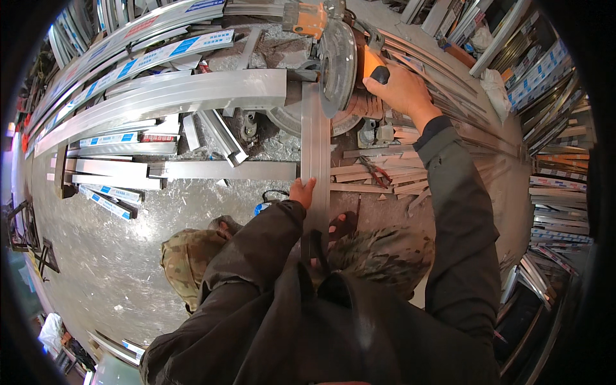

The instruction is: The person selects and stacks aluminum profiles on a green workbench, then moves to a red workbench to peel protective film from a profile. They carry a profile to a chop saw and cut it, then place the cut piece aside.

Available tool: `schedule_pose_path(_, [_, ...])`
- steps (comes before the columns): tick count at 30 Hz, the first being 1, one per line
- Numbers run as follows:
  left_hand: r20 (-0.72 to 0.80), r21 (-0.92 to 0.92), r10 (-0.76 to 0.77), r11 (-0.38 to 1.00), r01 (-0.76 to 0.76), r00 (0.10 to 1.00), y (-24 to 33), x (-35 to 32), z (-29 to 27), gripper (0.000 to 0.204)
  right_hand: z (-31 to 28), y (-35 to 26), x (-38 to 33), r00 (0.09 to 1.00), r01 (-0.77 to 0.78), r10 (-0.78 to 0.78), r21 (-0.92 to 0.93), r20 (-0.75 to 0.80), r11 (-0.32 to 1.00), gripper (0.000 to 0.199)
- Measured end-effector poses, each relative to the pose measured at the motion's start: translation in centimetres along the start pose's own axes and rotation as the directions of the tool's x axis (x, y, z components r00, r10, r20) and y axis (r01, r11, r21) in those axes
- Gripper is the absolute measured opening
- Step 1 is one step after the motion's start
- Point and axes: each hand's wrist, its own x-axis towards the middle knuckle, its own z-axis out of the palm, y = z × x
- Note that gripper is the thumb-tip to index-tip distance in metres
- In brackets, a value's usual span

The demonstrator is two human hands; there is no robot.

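Note:
A miter saw with an orange handle and a round blade guard (338, 64) stands in front of me. My right hand (404, 90) is wrapped round its orange and black handle (372, 63). A long silver metal profile (316, 144) runs from under the guard back toward my body, between my legs. Gripping the profile's left edge, partway along it, is my left hand (303, 192). The saw's round base (285, 119) is partly hidden under the profile. From this view I cannot tell whether the blade touches the profile.
A wide silver profile (199, 91) extends left from the saw. Wrapped profiles (160, 54) and shorter pieces (224, 170) lie beyond and below it. Offcuts (366, 173) and red-handled pliers (373, 170) lie right of the saw. Stacked profiles (558, 208) line the right side.

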Motion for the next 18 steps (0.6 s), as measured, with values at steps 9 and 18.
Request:
schedule_pose_path(9, [0.002, -0.086, -0.009, 0.996, 0.009, 1.0, 0.8, 0.0, -0.6, 0.061, 1.4, 0.0, 0.0, 0.991, 0.052, -0.058, -0.056, -0.123, 0.997, 0.056])
schedule_pose_path(18, [-0.005, -0.041, -0.012, 0.999, 0.012, 1.0, 0.6, 0.2, 0.3, 0.064, 3.5, 0.7, -1.7, 0.988, 0.047, -0.054, -0.055, -0.146, 0.997, 0.06])
